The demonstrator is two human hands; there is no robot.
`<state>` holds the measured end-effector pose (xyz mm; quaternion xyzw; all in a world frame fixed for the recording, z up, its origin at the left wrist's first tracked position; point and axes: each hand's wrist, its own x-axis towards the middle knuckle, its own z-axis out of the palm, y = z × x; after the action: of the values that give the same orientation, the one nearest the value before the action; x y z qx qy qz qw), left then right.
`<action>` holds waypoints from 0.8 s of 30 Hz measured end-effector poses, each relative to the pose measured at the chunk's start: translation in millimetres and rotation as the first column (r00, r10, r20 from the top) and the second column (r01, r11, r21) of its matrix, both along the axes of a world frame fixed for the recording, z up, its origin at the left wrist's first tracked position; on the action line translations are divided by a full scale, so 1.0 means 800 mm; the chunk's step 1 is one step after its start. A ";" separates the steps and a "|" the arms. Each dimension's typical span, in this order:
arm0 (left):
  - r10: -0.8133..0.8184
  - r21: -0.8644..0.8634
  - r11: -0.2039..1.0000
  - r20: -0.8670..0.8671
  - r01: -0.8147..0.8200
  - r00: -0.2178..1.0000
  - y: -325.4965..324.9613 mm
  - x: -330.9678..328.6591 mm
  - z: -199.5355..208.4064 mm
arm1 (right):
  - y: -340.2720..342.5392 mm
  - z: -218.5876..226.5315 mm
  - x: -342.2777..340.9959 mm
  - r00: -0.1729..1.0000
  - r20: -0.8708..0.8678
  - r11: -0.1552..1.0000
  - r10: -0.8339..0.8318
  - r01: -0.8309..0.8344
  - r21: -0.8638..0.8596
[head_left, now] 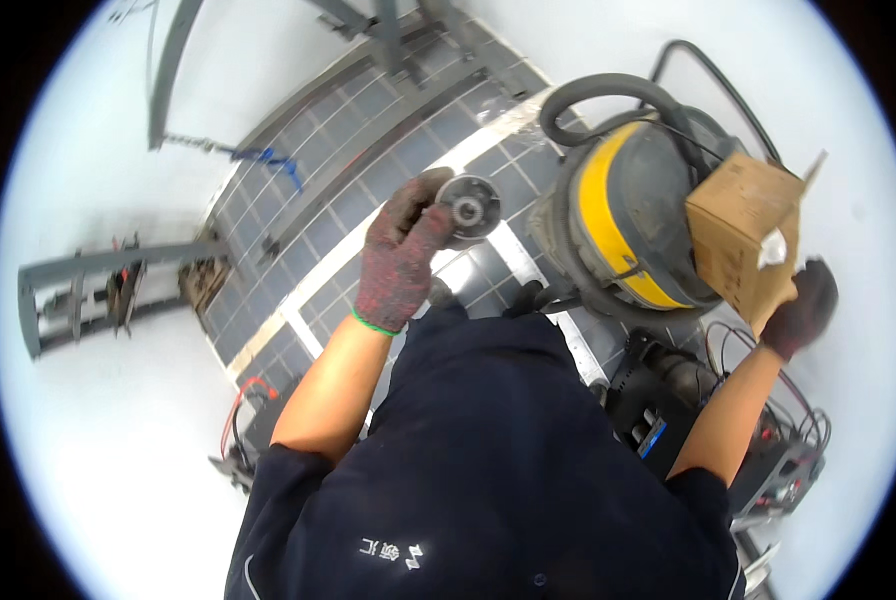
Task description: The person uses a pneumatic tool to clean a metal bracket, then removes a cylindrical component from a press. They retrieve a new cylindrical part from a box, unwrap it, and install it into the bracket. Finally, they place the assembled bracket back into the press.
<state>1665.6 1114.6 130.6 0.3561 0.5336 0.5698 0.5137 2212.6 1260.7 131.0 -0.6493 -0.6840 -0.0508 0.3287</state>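
Note:
My left hand [404, 250], in a dark red and grey work glove with a green cuff, is closed around the edge of a round metal part [469, 208]. That part is dark, with a shiny rim and a ringed hole at its centre, and its flat face is turned up toward me. Off to the right, my gloved right hand [806, 308] grips the lower edge of an open cardboard box [743, 225]; its fingers are slightly blurred. White wrapping shows at the box's open side. The box is tilted, over the top of a vacuum cleaner.
The grey vacuum cleaner [608, 215] with a yellow band and thick hose stands right of centre. Below it sits a black machine with cables [658, 400]. Grey steel frames [398, 110] stand ahead and left on the tiled floor [358, 205]. A blue hook [268, 157] hangs on a chain.

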 end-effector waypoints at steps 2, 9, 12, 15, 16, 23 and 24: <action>0.058 0.001 0.998 -0.058 -0.058 0.997 -0.021 0.008 0.017 | -0.034 -0.014 -0.087 0.898 -0.285 0.939 0.336 -0.298 0.169; 0.154 0.049 0.988 -0.089 -0.150 0.984 -0.109 -0.028 0.058 | -0.151 -0.022 -0.452 -0.102 -0.974 0.140 -0.201 -0.987 0.074; 0.086 -0.003 0.995 -0.539 -0.104 0.838 -0.174 -0.088 0.068 | -0.214 0.020 -0.552 0.078 -0.988 0.089 -0.130 -0.992 -0.090; 0.141 -0.039 0.983 -0.462 -0.179 0.876 -0.263 -0.163 0.050 | -0.260 0.015 -0.641 0.222 -0.975 -0.066 -0.019 -0.973 -0.220; 0.136 -0.084 0.979 -0.419 -0.187 0.898 -0.297 -0.193 0.048 | -0.286 0.003 -0.669 0.213 -0.977 -0.075 -0.024 -0.975 -0.211; 0.418 -0.196 0.903 0.201 -0.382 0.886 -0.541 -0.355 0.011 | -0.464 -0.003 -0.892 0.055 -0.749 -0.144 0.660 -0.970 -0.197; 0.440 -0.194 0.898 0.360 -0.396 0.822 -0.565 -0.367 0.008 | -0.484 0.001 -0.921 -0.026 -0.652 -0.182 0.758 -0.968 -0.173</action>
<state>1371.7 662.8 136.9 0.0790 0.5143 0.6981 0.4919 1476.1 873.1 131.9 -0.0389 -0.8390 0.5244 0.1402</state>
